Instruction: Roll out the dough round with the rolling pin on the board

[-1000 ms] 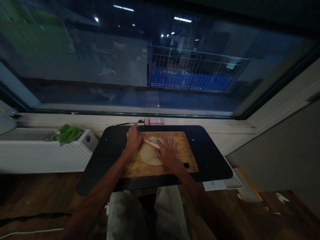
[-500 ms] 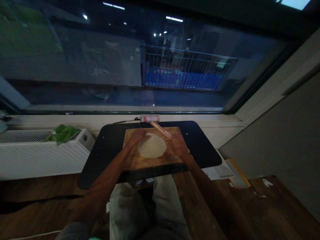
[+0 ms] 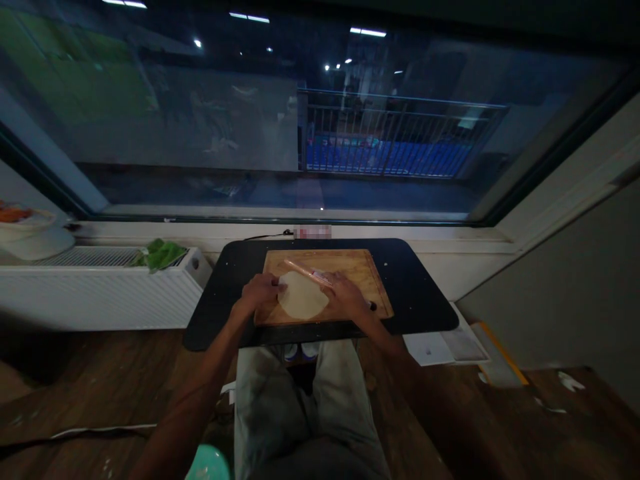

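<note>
A flat, roughly round sheet of dough lies on a wooden cutting board. At its left edge is my left hand, fingers closed on the rim of the dough. My right hand grips one end of a rolling pin, a thin wooden one with a printed label. The pin slants to the far left across the far edge of the dough. My palm and fingers hide its near end.
The board rests on a small black table below a wide window. To the left, a green cloth lies on a white radiator near a white container. A turquoise bowl stands on the floor, and papers lie right of the table.
The rolling pin has moved left and nearer, from beside the dough to over its far edge. My left hand has slid from the dough's upper left to its left side. The view has shifted slightly.
</note>
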`<state>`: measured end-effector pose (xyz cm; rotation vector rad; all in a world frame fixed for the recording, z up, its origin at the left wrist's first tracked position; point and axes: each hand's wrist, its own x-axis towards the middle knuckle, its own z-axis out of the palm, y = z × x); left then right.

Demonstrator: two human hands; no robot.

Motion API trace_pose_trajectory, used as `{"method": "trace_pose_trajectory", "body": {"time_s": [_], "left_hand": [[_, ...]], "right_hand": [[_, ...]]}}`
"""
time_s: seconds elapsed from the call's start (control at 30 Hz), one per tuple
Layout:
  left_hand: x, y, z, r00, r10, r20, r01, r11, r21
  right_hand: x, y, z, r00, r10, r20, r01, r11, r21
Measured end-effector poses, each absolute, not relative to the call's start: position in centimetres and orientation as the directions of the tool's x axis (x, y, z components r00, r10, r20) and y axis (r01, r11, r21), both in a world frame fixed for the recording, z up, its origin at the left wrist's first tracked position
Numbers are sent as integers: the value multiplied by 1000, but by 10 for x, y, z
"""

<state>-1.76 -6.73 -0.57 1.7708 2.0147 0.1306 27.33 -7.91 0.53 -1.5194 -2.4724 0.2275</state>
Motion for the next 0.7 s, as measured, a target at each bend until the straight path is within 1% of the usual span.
{"method": "trace_pose_trajectory", "body": {"time_s": [0.07,0.13,0.2,0.27,0.37,0.43,0.57,0.7], "left_hand": [[-24,-77,0,-165,968,-189,925,218,311],[-22,-82,4,-246,969,-10,932,239,273],[-15,-82,4,-218,961,171,955,174,238],[-4,-79,-2,-100,962,255,978,47,204],[7,-72,-15,55,960,276,979,-106,174],[10,-68,-23,102,952,290,975,-154,163],[8,-61,-30,83,953,291,978,-135,161],[7,-52,-33,59,952,299,981,-111,160]], "right_hand": [[261,-85,3,-493,864,102,837,503,-217],[251,-90,1,-530,844,86,822,536,-194],[244,-95,0,-547,833,82,817,553,-163],[240,-97,0,-566,819,90,809,573,-131],[239,-96,0,-593,798,106,793,602,-94],[241,-94,0,-570,812,126,811,581,-68],[252,-88,-5,-429,882,196,896,443,-33],[264,-80,-9,-306,913,270,944,327,-35]]}}
